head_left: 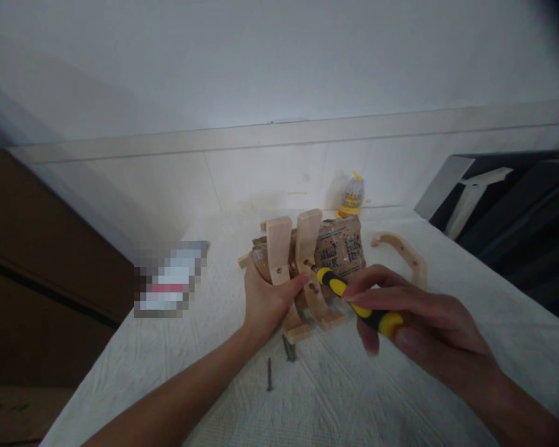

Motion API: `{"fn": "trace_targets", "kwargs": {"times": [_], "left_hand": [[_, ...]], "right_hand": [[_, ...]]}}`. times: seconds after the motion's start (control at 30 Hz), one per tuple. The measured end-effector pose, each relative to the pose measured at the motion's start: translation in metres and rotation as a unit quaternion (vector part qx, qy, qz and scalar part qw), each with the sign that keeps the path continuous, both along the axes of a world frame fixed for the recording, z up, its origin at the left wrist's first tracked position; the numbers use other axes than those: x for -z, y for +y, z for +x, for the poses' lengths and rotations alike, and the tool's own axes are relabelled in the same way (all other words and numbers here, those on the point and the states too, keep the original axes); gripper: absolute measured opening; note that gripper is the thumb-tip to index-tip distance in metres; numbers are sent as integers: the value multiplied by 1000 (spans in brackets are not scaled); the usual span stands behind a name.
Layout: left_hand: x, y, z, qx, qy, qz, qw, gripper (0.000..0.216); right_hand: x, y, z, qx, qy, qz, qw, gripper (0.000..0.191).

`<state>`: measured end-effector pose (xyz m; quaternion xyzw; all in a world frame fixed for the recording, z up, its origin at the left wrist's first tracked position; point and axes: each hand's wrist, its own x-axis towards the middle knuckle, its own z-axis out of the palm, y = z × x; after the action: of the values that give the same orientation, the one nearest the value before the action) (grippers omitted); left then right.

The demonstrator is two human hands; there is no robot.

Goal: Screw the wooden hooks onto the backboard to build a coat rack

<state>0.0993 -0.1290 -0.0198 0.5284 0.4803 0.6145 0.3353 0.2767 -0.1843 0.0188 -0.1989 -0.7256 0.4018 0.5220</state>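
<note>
My right hand (433,316) is closed around the yellow and black handle of a screwdriver (339,287). The screwdriver slants down to the left, its tip at the upper hole of a curved wooden hook (309,239). A second curved wooden hook (279,245) stands to its left, with a screw head showing in it. My left hand (266,304) grips this wooden hook assembly from the left, its thumb reaching across to the right-hand hook; most fingers are hidden behind. Brown printed wrapping (349,248) lies just behind the hooks.
Loose screws (269,374) lie on the white cloth (233,397) near my left wrist. A separate curved wooden hook (403,251) rests at the right. A clear and yellow container (353,195) stands by the wall. A blurred-out flat object (172,279) is at left, a dark box (517,223) at right.
</note>
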Motion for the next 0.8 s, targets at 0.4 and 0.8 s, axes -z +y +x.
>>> {"fn": "trace_targets", "kwargs": {"times": [0.4, 0.8], "left_hand": [[-1, -1, 0, 10, -19, -4, 1000, 46], [-2, -1, 2, 6, -4, 8, 1000, 45]], "right_hand": [[3, 2, -6, 176, 29, 131, 975, 21], [2, -6, -5, 82, -30, 113, 990, 40]]}}
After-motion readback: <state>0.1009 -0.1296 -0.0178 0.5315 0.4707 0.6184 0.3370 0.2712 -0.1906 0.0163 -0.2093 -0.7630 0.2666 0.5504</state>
